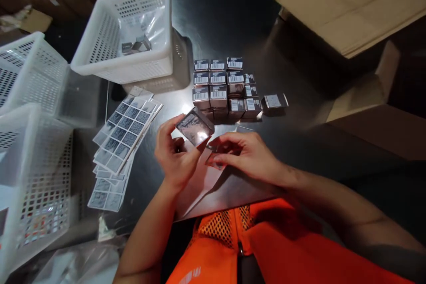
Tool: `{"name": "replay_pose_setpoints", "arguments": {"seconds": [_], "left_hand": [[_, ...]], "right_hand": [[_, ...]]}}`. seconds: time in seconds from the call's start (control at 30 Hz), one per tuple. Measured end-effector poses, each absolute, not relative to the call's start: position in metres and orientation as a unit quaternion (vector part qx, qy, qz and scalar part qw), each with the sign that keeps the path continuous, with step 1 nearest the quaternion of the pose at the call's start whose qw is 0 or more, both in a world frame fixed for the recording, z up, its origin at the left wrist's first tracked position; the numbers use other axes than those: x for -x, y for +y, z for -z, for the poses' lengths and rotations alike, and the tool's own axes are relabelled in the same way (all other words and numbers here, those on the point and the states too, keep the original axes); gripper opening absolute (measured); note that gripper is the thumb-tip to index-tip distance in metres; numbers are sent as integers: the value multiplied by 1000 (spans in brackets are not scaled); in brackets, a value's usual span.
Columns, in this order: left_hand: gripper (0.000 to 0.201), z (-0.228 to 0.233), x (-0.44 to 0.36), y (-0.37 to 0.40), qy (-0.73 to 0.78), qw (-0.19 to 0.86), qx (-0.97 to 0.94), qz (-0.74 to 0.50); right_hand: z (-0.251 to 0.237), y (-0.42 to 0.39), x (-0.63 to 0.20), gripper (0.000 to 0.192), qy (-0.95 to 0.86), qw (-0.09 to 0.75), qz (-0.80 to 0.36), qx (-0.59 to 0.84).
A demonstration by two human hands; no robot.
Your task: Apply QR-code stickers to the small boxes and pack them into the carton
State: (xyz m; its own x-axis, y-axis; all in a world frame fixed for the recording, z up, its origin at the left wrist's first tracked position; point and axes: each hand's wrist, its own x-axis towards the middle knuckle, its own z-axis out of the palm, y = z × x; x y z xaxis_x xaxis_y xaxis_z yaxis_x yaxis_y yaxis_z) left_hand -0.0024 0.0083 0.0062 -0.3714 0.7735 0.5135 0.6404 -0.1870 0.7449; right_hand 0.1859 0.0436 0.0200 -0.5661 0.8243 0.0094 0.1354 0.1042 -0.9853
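cardboard of the small box (195, 127) is looking light, stiff, crushable, best pinched by its edges; left hand (175, 155) is gripping it above the dark table (233, 22), right hand (244, 155) pinching at its lower corner, stacked boxes (224, 88) just beyond.

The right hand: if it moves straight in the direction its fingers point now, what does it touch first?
The right hand points left, toward the left hand. It would probably first meet the small box held there, or that hand's fingers; depth is unclear.
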Motion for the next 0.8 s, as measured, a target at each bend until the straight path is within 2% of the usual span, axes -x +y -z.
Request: {"name": "replay_pose_setpoints", "arguments": {"seconds": [0.1,0.2,0.27,0.47,0.8], "left_hand": [[55,-6,2,9,648,56,-553,-521],[57,-5,3,12,667,69,-533,-515],[57,-4,5,13,671,74,-524,-519],[60,-4,5,12,666,101,-528,-517],[57,1,1,15,680,121,-482,-540]], "right_hand": [[-18,43,-189,10,-778,367,-406,308],[-16,40,-190,12,-854,398,-239,235],[-16,38,-189,15,-874,396,-177,220],[-20,35,-188,24,-882,366,-159,249],[-15,33,-190,22,-877,373,-172,250]]}}
